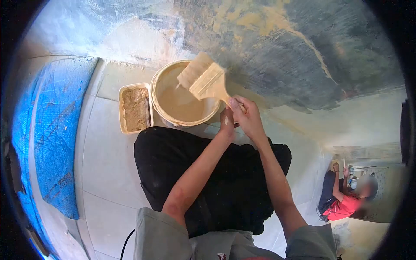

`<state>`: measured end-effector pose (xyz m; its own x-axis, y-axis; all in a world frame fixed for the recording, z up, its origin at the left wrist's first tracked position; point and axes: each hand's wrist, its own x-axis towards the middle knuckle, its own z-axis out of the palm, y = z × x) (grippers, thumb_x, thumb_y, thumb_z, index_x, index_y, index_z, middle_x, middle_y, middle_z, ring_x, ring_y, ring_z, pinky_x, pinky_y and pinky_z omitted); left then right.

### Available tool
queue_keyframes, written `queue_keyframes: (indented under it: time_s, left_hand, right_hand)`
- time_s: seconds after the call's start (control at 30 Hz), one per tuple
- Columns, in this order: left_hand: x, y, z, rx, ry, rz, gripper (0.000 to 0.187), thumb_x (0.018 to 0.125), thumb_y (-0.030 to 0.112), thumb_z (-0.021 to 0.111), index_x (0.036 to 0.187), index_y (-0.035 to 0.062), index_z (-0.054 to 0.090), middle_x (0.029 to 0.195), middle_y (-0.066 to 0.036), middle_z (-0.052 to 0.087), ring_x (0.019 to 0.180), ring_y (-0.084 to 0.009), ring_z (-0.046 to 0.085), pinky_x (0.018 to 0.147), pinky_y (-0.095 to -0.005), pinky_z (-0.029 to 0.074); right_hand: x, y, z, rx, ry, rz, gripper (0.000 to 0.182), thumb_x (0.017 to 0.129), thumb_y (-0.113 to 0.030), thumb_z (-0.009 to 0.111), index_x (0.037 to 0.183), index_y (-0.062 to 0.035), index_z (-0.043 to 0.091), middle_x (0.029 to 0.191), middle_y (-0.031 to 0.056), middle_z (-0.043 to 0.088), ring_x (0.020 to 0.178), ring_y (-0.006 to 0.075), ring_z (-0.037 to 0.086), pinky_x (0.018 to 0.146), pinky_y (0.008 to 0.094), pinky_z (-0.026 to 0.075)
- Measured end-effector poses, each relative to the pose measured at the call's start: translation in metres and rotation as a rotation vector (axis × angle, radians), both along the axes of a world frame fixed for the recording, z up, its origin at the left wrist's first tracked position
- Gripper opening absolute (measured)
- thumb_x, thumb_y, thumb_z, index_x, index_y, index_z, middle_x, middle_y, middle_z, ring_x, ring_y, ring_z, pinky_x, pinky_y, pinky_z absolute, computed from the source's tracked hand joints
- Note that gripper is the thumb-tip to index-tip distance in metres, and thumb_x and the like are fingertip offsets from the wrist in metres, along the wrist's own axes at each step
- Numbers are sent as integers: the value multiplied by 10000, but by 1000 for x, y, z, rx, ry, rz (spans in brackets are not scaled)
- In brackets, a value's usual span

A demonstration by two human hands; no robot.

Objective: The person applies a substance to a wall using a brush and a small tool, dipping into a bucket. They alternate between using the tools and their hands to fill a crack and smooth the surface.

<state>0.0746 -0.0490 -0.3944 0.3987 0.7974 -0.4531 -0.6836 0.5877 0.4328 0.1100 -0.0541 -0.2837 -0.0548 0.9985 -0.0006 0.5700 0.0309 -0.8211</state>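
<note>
From my head view, my right hand (247, 116) is clamped on the handle of the brush (209, 82), its long axis slanting forward-left, bristles over the bucket (163, 83). My left hand (227, 120) sits close beside it; its grip I can't tell.

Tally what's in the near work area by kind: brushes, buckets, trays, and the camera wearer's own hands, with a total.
Brushes: 1, the wide brush
Buckets: 1, the round bucket
Trays: 1, the small tray
Wearer's hands: 2, left hand and right hand
Total: 5
</note>
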Motion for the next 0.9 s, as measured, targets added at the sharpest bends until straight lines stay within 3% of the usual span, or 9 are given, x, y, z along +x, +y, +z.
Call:
queue_keyframes:
  time_s: [0.1, 0.17, 0.27, 0.4, 0.5, 0.57, 0.7, 0.77, 0.9]
  left_hand:
    - [5, 3, -19, 104, 32, -63, 369, 881, 382, 376, 1062, 101, 531, 973, -29, 534, 767, -149, 526, 630, -302, 408]
    - [7, 2, -21, -4, 32, -61, 347, 838, 311, 381, 1067, 95, 527, 935, -30, 526, 711, -141, 501, 609, -290, 395]
    - [16, 4, -42, 33, 28, -76, 356, 839, 317, 393, 1070, 79, 521, 936, -35, 520, 692, -137, 488, 603, -290, 389]
    - [9, 5, -20, -43, 131, -61, 361, 836, 302, 405, 1084, 63, 511, 958, -41, 518, 713, -140, 489, 611, -295, 389]
    - [17, 11, -43, -25, -15, -45, 383, 836, 300, 415, 1111, 48, 500, 970, -45, 516, 749, -150, 492, 622, -302, 393]
    - [17, 11, -44, -41, -45, -55, 411, 831, 301, 428, 1141, 36, 488, 983, -60, 520, 779, -168, 495, 644, -314, 404]
    - [-1, 4, 0, -106, 45, -20, 426, 825, 297, 433, 1142, 19, 488, 997, -80, 522, 791, -183, 504, 655, -323, 412]
    - [1, 4, -8, -99, 78, -22, 360, 858, 257, 415, 1144, 53, 490, 962, -59, 528, 874, -197, 536, 683, -336, 466]
    - [2, 4, -7, -76, 96, -58, 362, 860, 263, 397, 1144, 60, 494, 956, -50, 528, 845, -182, 516, 681, -331, 450]
  right_hand:
    - [-12, -1, 12, 18, 121, -126, 346, 924, -315, 513, 838, 11, 592, 668, 16, 547, 571, 70, 467, 537, 209, 378]
    - [-20, 5, 17, 262, 243, -228, 339, 948, -312, 473, 834, -7, 567, 577, -42, 367, 514, 22, 327, 453, 200, 259]
    - [-27, 18, 26, 396, 280, -349, 343, 944, -318, 474, 819, -10, 558, 606, -17, 443, 541, 55, 391, 495, 215, 324]
    - [-24, 30, 11, 413, 345, -426, 349, 947, -328, 465, 808, -16, 539, 602, -19, 416, 538, 53, 370, 484, 220, 311]
    - [-18, 21, -19, 339, 344, -504, 369, 950, -341, 454, 804, -9, 526, 616, -12, 421, 544, 64, 383, 486, 231, 319]
    - [-13, 8, -31, 306, 258, -546, 359, 958, -362, 431, 805, -47, 507, 569, -43, 372, 502, 37, 343, 443, 204, 261]
    - [-2, -21, -55, 197, 329, -586, 369, 957, -374, 430, 803, -49, 514, 571, -40, 396, 507, 37, 361, 441, 206, 273]
    - [6, -32, -67, 111, 318, -609, 409, 950, -365, 449, 799, 8, 524, 689, 35, 495, 594, 99, 468, 564, 256, 411]
    - [5, -41, -65, 26, 323, -653, 404, 951, -367, 447, 805, -2, 537, 639, 16, 478, 551, 88, 439, 518, 258, 380]
